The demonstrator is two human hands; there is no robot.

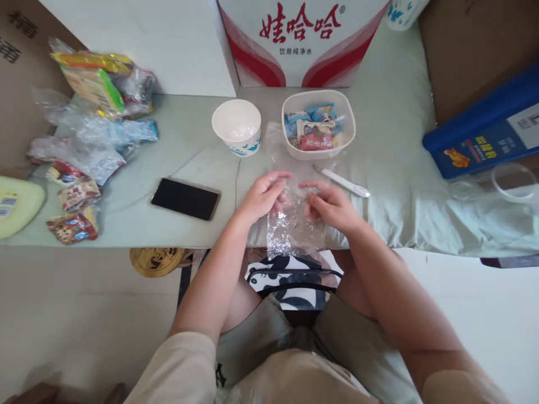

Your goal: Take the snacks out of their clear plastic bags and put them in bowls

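Observation:
A clear plastic bag (281, 234) hangs between my hands, its lower end over the table's front edge. My left hand (268, 196) is at its left side, fingers curled on the film. On the right side my right hand (326, 203) has its thumb and fingers bent round the plastic. Behind them stands a white tub (350, 132) with wrapped snacks (316, 141) inside. A paper cup (238, 124) is upright to the tub's left. The white utility knife (343, 181) lies just beyond my right hand.
A black phone (186, 198) lies left of my hands. Packaged snacks (76, 193) are heaped at the far left, near a pale yellow container (19, 206). A large white and red box (298, 62) stands at the back. At the right are a blue box (484, 134) and clear plastic cup (511, 182).

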